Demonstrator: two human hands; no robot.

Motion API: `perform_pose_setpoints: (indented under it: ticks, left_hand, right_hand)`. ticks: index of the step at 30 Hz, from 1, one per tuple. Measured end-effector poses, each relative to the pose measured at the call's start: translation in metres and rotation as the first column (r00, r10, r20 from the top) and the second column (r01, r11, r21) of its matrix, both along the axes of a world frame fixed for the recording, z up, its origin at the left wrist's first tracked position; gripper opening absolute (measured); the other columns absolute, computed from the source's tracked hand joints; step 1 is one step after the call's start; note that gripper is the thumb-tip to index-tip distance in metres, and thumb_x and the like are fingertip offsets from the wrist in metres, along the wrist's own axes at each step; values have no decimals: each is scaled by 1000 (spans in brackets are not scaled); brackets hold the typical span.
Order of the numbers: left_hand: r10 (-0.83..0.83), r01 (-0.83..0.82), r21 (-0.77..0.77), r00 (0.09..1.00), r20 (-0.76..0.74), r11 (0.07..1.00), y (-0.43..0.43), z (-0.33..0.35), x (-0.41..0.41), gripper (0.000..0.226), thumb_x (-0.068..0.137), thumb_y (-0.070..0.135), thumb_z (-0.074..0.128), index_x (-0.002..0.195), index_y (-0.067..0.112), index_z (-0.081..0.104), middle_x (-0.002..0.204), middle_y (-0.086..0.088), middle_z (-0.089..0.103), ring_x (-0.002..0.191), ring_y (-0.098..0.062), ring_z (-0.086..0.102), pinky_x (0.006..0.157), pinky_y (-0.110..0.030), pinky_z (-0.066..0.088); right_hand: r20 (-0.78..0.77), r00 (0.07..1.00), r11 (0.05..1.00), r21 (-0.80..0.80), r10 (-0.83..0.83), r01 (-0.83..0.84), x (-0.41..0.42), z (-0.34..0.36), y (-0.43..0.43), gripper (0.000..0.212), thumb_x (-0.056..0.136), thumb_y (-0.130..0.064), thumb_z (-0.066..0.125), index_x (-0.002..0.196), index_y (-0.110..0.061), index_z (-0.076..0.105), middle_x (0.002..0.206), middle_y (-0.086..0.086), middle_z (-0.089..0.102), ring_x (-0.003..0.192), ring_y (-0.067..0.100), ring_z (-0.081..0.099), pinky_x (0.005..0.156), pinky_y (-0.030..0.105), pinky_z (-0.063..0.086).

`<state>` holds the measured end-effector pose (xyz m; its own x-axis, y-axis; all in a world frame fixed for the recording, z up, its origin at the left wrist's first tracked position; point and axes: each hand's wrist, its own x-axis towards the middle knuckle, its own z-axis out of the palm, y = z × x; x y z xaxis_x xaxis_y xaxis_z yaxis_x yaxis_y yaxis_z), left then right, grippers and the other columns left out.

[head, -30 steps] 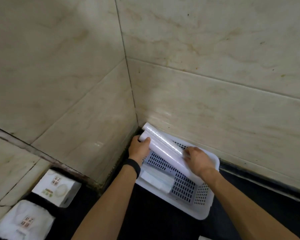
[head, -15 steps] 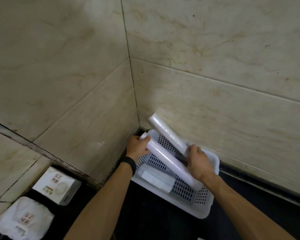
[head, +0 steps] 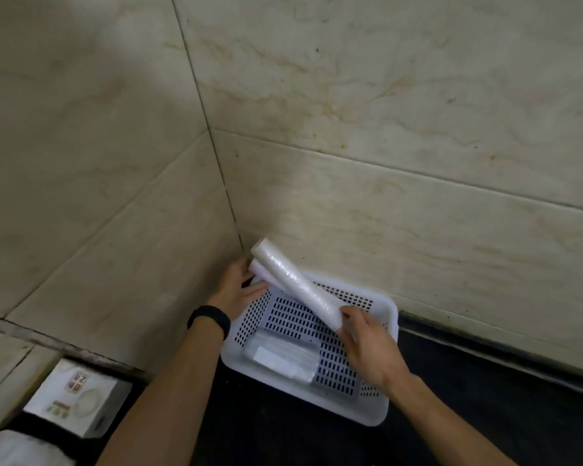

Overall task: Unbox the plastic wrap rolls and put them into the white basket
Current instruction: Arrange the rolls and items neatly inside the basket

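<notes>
The white basket (head: pixel 382 299) sits on a dark counter in the corner of two tiled walls. Two plastic wrap rolls lie slanted over it, side by side, with their far ends sticking out past its back left corner. The upper roll (head: pixel 297 282) runs down to my right hand (head: pixel 367 344), which grips its near end. Only the far end of the lower roll (head: pixel 255 266) shows beneath it, and my left hand (head: pixel 238 289) holds that end. A clear-wrapped flat packet (head: pixel 280 356) lies on the basket floor.
The beige tiled walls (head: pixel 384 196) close in directly behind and to the left of the basket. A white tissue box (head: pixel 74 395) and a soft white pack (head: pixel 17 449) sit at the lower left. The dark counter (head: pixel 485 415) stretches to the right.
The two rolls were spread apart half a second ago and are now together, one over the other. My right hand has slid down to their near end.
</notes>
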<state>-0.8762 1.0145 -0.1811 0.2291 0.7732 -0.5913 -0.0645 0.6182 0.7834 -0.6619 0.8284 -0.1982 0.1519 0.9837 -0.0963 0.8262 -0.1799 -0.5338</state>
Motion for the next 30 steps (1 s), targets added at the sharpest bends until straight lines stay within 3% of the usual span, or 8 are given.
perform_pose_setpoints:
  ticks: [4, 8, 11, 14, 16, 21, 25, 30]
  left_hand:
    - [-60, 69, 37, 976, -209, 997, 1, -4, -18, 34, 94, 54, 52, 103, 28, 71, 102, 6, 72, 97, -15, 65, 78, -35, 52]
    - [-209, 284, 242, 933, -294, 928, -7, -7, -30, 12, 92, 32, 67, 101, 39, 72, 106, 7, 75, 92, -7, 71, 68, -18, 53]
    - [-228, 362, 333, 897, -378, 871, -13, -10, -29, 37, 90, 15, 67, 116, 41, 66, 109, 13, 72, 103, -11, 68, 84, -29, 54]
    - [-172, 365, 408, 883, -437, 837, -21, -15, -26, 45, 93, 14, 64, 135, 30, 57, 124, 12, 65, 114, -8, 61, 98, -34, 49]
    - [-149, 364, 442, 881, -449, 820, -25, -17, -24, 49, 94, 14, 63, 141, 24, 52, 132, 7, 62, 119, -11, 58, 104, -35, 46]
    - [-107, 356, 433, 859, -501, 828, -28, -26, -22, 56, 95, 23, 62, 147, 27, 44, 131, 11, 60, 120, -7, 56, 108, -41, 44]
    - [-192, 369, 381, 883, -428, 848, -33, -30, -22, 67, 91, 20, 68, 148, 34, 36, 141, 13, 52, 128, -5, 50, 112, -42, 40]
    - [-131, 347, 430, 880, -456, 834, -43, -32, -15, 77, 93, 12, 66, 155, 31, 24, 152, 10, 40, 137, -10, 40, 115, -36, 33]
  right_hand:
    - [162, 986, 997, -74, 29, -17, -8, -23, 5, 40, 103, -26, 46, 143, -23, 45, 141, 2, 52, 121, 25, 51, 90, 44, 54]
    - [176, 984, 998, -62, -3, 14, -17, -37, 10, 47, 99, -30, 56, 144, -28, 42, 150, 7, 36, 133, 30, 38, 97, 45, 53]
    - [261, 965, 997, -71, 25, -7, -14, -41, 7, 50, 97, -31, 59, 143, -32, 38, 154, 7, 32, 135, 31, 39, 101, 49, 50]
    - [384, 923, 991, -132, 37, 15, -2, -46, -1, 74, 90, -23, 65, 150, -36, 23, 163, 12, 19, 145, 36, 29, 118, 52, 30]
    - [445, 895, 980, -181, 4, 86, 6, -47, -2, 82, 93, -27, 58, 157, -26, 7, 166, 20, 7, 151, 38, 16, 123, 51, 18]
    - [563, 824, 953, -281, 67, 115, -4, -45, 1, 85, 94, -28, 48, 158, -5, -4, 166, 18, 9, 150, 38, 18, 111, 76, -10]
    - [509, 858, 947, -305, 70, 103, -9, -49, -5, 83, 96, -22, 43, 157, -8, -13, 168, 15, 0, 151, 40, 12, 108, 80, -5]
    - [467, 883, 950, -294, 47, 105, -4, -46, -4, 87, 95, -24, 46, 157, -12, -14, 169, 9, -3, 152, 36, 10, 109, 77, -3]
